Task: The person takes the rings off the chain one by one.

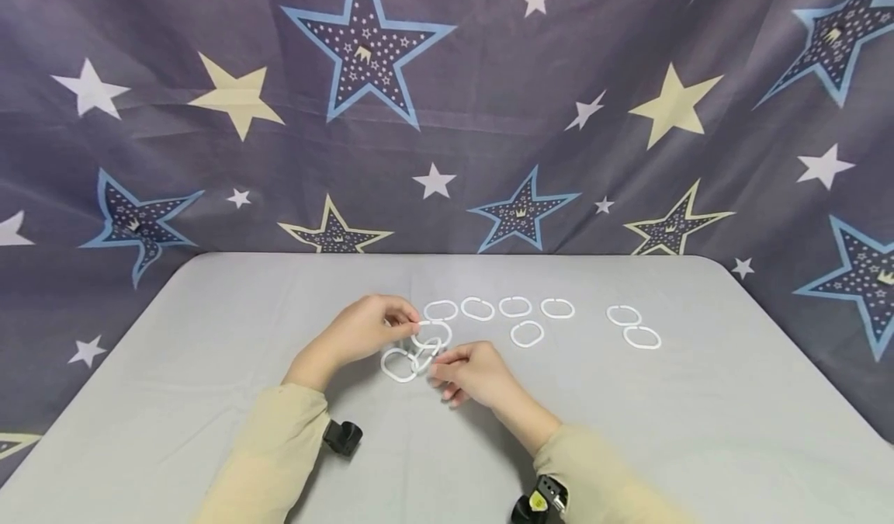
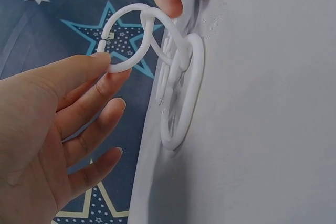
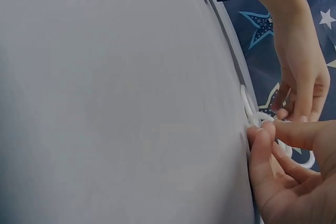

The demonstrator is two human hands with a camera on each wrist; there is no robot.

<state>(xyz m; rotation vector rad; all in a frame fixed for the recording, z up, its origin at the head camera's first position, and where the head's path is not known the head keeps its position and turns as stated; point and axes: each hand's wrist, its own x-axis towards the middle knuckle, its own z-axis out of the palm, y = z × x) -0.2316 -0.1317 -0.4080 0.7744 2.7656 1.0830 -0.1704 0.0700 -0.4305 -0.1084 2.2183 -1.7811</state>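
Note:
My left hand (image 1: pixel 359 328) pinches a white plastic C-shaped link (image 2: pixel 125 7) between thumb and forefinger, its small gap beside the thumb in the left wrist view. A second white link (image 2: pixel 173 29) passes through it. My right hand (image 1: pixel 480 373) pinches this second link between thumb and fingertips, partly hiding it in the right wrist view. Hooked on as well is a third link (image 1: pixel 382 363), which hangs low at the tabletop; whether it touches the cloth I cannot tell. The other fingers of the left hand are spread loosely.
Several loose white links lie behind and to the right of the hands, one link (image 1: pixel 527 322) nearer than its row. Two more, a link (image 1: pixel 642 348) among them, lie farther right. A grey cloth covers the table (image 1: pixel 174 338); a star-patterned curtain (image 1: pixel 447 221) hangs behind.

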